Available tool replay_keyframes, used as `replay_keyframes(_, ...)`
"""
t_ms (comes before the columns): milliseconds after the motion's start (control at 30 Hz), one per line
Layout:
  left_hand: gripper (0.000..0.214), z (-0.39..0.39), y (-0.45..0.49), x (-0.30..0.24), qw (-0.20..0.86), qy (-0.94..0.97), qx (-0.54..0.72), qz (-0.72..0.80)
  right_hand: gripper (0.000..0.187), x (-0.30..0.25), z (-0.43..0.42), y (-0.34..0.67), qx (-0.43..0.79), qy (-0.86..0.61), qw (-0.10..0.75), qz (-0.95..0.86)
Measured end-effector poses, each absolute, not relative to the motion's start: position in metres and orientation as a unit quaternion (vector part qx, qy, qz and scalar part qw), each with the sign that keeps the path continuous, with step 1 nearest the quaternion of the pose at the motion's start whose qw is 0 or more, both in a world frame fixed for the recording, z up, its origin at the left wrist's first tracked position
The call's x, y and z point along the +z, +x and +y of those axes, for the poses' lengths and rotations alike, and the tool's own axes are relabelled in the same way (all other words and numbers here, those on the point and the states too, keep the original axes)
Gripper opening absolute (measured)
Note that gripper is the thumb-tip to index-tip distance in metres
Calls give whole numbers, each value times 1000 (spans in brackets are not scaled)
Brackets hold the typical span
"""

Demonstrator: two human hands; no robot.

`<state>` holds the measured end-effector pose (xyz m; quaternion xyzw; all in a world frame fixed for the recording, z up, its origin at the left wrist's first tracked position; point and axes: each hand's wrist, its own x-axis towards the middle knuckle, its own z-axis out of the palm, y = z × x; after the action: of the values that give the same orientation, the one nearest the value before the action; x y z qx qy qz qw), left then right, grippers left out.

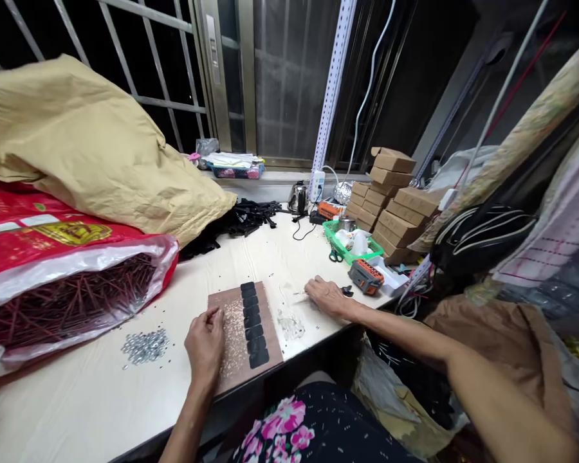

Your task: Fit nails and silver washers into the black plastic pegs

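Handling, as I judge it: clear pieces [290,326] taken singly, pinched lightly; brown board [226,298] kept still. Black pieces [253,332]: one row on the board, between my two grips. Left grip [205,341]: pinched narrow over the board's left edge, contents uncertain. Right grip [329,297]: palm down on the counter [289,257] near the clear pieces; whether holding, I cannot tell.

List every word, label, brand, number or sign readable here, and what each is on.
No text can be read with certainty.
Red sack: print and a yellow emblem, too distorted to read.
Orange-and-black block: any markings too blurred.
Cardboard boxes: any print too small.
Black pieces: no lettering visible.
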<state>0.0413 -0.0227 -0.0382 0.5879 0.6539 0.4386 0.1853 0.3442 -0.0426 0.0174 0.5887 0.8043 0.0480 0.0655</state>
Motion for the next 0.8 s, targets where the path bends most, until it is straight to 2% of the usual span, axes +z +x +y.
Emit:
replay_keyframes(167,49,-27,34,-41,226,570,449,650,27,61,-91,397,62,713,48,697)
replay_keyframes(267,50,-26,33,-41,238,568,446,650,25,68,-135,447,-20,741,80,667)
replay_keyframes(367,49,-27,34,-39,234,569,443,652,45,67,-157,475,-77,773,66,626)
replay_keyframes(433,49,-28,35,-36,235,568,443,652,50,66,-153,471,-94,755,26,648)
replay_keyframes(600,49,-31,33,-27,260,553,413,675,49,70,-85,412,-134,640,-57,755)
replay_keyframes(800,47,-23,25,-41,323,495,393,704,33,65,69,374,-35,623,-36,781)
